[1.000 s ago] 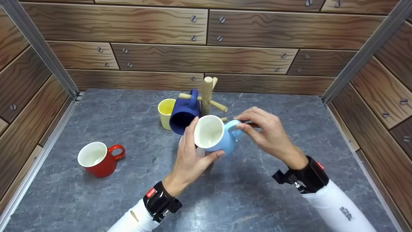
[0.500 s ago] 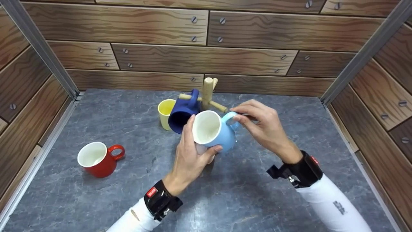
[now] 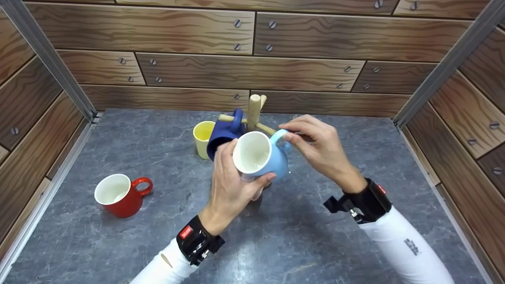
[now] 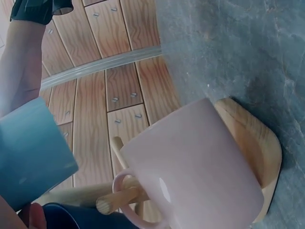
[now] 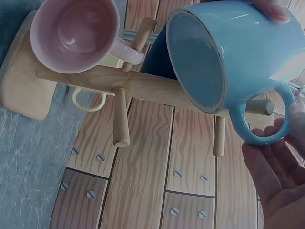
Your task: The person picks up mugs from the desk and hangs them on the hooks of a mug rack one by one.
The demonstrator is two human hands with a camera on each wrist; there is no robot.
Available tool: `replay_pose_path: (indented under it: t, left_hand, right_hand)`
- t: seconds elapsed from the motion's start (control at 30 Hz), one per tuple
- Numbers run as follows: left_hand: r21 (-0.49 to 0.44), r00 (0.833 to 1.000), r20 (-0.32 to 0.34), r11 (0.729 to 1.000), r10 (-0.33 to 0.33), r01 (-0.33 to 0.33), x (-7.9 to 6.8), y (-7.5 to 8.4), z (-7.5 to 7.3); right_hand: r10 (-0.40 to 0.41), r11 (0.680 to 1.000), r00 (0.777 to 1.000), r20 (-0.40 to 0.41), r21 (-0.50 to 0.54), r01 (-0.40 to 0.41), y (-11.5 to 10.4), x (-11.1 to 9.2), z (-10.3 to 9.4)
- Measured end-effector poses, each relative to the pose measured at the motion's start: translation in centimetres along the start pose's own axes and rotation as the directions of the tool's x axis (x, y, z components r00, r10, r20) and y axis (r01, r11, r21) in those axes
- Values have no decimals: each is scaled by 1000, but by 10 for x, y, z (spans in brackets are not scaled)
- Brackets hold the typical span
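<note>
Tabletop [image 3: 323, 252]: grey, marbled
Walls [image 3: 307, 35]: wood-plank pattern
Red wristband tags [image 3: 186, 232], sleeve print [image 3: 412, 246]: unreadable
Left hand [image 3: 230, 183]: grips light-blue mug [image 3: 278, 163]
Right hand [image 3: 317, 146]: pinches its handle [image 3: 277, 135]

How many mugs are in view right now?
5. Light-blue mug in the left hand and right hand; dark-blue mug and pink mug on the rack; yellow mug beside the dark-blue one; red mug on the table. More may be hidden.
</note>
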State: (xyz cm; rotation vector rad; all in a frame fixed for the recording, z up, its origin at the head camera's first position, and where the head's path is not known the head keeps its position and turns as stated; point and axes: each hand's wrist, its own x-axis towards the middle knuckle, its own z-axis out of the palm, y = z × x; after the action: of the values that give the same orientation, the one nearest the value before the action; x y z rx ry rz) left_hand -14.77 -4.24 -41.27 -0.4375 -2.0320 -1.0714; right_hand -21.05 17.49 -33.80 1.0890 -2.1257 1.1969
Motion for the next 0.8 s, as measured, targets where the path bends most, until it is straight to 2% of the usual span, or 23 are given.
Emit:
replay_pose_path:
  t: [0.33,0.63,0.8]
  left_hand:
    - [115,999,-52,993,-6,12,5,-5,0]
    - [178,999,-52,984,-8,17,6,-8,-1]
    - [190,998,-54,981,-13,23,4,-12,-1]
  right_hand:
    - [33,999,999,30,-12,-32,8,3,4]
    - [15,999,999,31,-33,-14,9,6,10]
    - [37,998,997,72,-50,-33,8,6,12]
